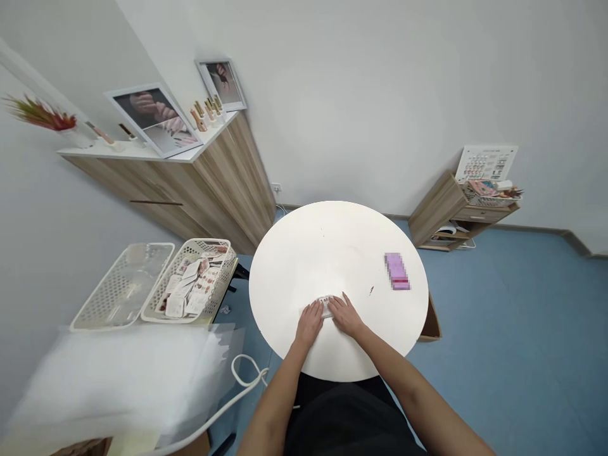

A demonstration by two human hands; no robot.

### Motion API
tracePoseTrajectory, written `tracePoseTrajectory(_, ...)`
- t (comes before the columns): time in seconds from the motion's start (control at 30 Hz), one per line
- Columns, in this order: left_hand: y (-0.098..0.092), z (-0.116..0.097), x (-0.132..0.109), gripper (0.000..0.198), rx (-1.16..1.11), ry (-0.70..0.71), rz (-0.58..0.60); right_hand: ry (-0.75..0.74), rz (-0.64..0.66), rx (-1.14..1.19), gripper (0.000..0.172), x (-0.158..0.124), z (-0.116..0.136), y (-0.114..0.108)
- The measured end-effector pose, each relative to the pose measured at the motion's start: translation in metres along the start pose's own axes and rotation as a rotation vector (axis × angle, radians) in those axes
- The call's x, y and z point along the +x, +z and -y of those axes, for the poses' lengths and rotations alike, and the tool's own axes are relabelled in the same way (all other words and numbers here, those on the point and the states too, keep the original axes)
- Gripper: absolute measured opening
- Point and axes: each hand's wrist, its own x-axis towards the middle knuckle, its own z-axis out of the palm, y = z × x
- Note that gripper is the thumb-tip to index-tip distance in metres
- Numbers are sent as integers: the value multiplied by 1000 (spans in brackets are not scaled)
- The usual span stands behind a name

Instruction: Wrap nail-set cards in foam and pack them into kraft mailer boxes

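On a round white table [304, 253], my left hand [310, 323] and my right hand [346, 315] press down side by side near the edge closest to me. Between them lies a small white packet [325, 306] with a row of tiny marks along it; both hands cover most of it, and its exact kind is too small to tell. To the right, a pink rectangular box [397, 271] lies apart from my hands, its surface blurred. A small brown speck [371, 290] marks the tabletop.
Left of the table stand a white mesh basket [190, 282] full of paper cards and an emptier mesh tray [123, 285]. A white cable [247, 373] and a translucent plastic sheet [118, 380] lie at lower left. Wood cabinets stand against the walls, on a blue floor.
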Motion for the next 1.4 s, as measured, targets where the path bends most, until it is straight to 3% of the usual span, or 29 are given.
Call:
tracePoseTrajectory(0.23,-26,7,8,44,-254,16,25,42,113,56,25,15,3,-22)
tracePoseTrajectory(0.47,-46,1,2,24,-376,22,88,45,88,143,16,4,-2,-37)
tracePoseTrajectory(0.6,-62,5,19,18,-433,-61,139,92,128,233,16,17,-13,-46)
tracePoseTrajectory(0.73,-76,16,46,21,-517,-225,220,236,141,334,18,35,-23,-49)
tracePoseTrajectory(0.9,-72,25,69,21,-409,-403,311,305,131,282,22,57,-29,-39)
tracePoseTrajectory(1.13,-55,17,69,19,-248,-486,333,341,203,201,23,65,-31,-18)
tracePoseTrajectory(1.23,-53,10,67,22,-158,-412,247,323,80,179,28,59,-28,-13)
tracePoseTrajectory(1.33,-50,6,63,37,-48,-180,113,201,-4,152,34,48,-24,-11)
tracePoseTrajectory(1.4,-46,4,55,47,-27,-43,100,105,9,162,39,38,-20,-9)
